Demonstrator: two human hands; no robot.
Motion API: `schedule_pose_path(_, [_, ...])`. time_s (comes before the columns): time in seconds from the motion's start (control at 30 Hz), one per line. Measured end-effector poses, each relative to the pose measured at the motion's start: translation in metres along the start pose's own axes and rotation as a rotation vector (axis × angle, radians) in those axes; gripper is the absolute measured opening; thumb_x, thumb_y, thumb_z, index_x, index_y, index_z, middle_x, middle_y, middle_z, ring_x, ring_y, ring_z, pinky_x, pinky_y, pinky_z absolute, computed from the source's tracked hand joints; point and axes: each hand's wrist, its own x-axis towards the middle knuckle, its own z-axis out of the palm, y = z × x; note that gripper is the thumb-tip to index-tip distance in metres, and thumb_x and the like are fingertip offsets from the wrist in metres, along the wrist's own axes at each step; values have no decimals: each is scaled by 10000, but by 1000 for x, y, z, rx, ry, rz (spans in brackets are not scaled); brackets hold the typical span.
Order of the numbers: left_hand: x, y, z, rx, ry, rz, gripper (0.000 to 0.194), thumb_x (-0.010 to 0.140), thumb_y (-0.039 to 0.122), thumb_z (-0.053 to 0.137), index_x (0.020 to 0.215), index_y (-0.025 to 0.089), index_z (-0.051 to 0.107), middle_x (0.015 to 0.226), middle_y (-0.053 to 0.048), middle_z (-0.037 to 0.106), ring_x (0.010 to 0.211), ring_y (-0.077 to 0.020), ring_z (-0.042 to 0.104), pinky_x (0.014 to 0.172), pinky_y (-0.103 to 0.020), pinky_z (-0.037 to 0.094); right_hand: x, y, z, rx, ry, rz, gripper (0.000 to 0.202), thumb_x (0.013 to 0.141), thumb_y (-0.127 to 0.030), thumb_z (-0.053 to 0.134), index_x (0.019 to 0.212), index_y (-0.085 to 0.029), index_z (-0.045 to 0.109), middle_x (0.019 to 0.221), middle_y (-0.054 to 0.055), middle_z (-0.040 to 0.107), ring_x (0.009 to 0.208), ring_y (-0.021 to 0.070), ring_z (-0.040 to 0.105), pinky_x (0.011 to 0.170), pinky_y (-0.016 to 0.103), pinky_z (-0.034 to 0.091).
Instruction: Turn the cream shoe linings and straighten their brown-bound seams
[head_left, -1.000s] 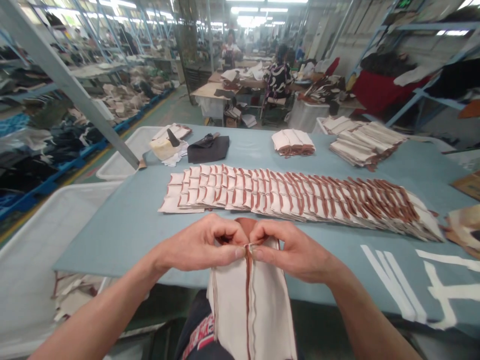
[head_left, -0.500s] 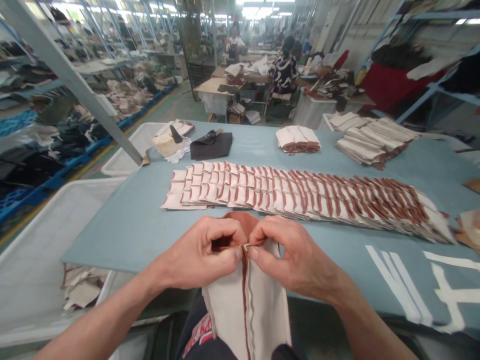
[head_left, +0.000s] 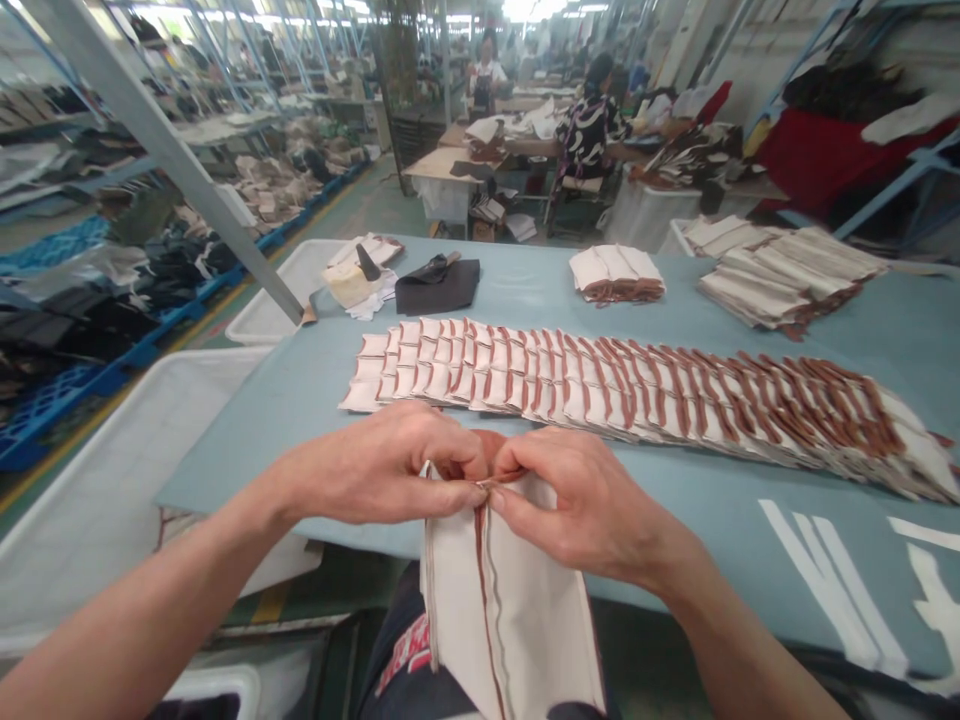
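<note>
A cream and brown sewn piece (head_left: pixel 536 600), fabric or leather, hangs over my lap at the table's near edge, a seam running down its middle. My left hand (head_left: pixel 405 465) pinches its top edge just left of that seam. From the other side my right hand (head_left: pixel 577 500) pinches the same edge, thumb and fingertips almost touching those of the left. Brown lining shows behind the fingers. Just beyond my hands, a long overlapping row of similar cream pieces with brown edges (head_left: pixel 600 385) lies across the table.
The blue-green table (head_left: pixel 247 440) carries a small cream stack (head_left: pixel 616 272), a larger stack (head_left: pixel 787 275), a black folded cloth (head_left: pixel 437 287) and white strips (head_left: pixel 832 590). White bins (head_left: pixel 142 420) stand at the left beside a slanted metal post (head_left: pixel 180 170). A person (head_left: pixel 592 125) sits farther back.
My left hand has turned flatter over the piece's top edge, its wrist higher. Both hands keep their pinch at the seam. The view has shifted a little to the left.
</note>
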Motion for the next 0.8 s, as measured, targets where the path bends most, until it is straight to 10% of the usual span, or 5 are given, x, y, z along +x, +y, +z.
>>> schedule_pose_path(0.5, [-2, -12, -15, -172, -159, -138, 153, 907, 183, 594, 819, 120, 701, 656, 7, 603, 578, -104, 497, 531, -191, 359, 16, 3, 4, -66, -42, -84, 76, 846, -219, 615, 776, -196, 633, 726, 22, 708, 644, 159, 600, 630, 283, 338])
schedule_pose_path(0.8, [-3, 5, 14, 220, 209, 27, 155, 786, 73, 526, 664, 168, 523, 574, 61, 430, 505, -69, 372, 492, -198, 286, 26, -10, -4, -30, -136, 2, 104, 794, -186, 550, 819, -185, 651, 801, 48, 733, 678, 176, 607, 625, 292, 346])
